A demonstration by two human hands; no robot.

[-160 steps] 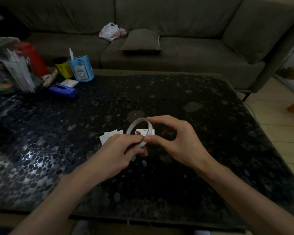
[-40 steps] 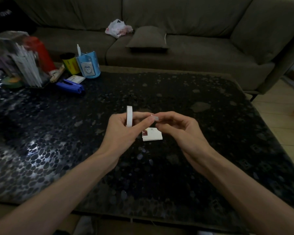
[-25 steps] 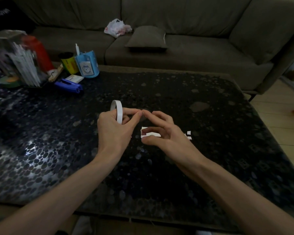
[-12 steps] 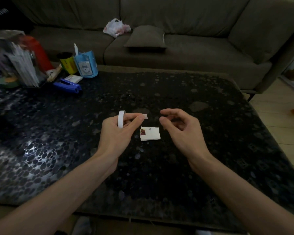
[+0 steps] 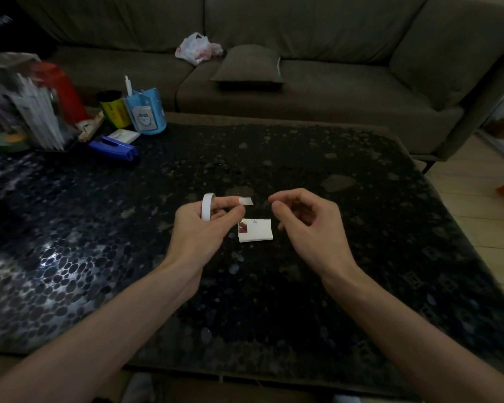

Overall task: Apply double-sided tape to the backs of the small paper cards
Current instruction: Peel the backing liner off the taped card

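- My left hand (image 5: 200,228) grips tape roll (image 5: 206,210) just left of card stack (image 5: 256,230), tab (image 5: 246,201) free.
- My right hand (image 5: 306,225): empty, loosely curled, just right of card stack.
- Risk: tab sticks to my fingertip or itself, tears crooked.

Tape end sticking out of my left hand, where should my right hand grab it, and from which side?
Probably pinch the tape end at its free tip, coming in from the right with the right hand. The strip juts rightward past the left hand that pinches it, clear of the cards, so both faces are reachable.
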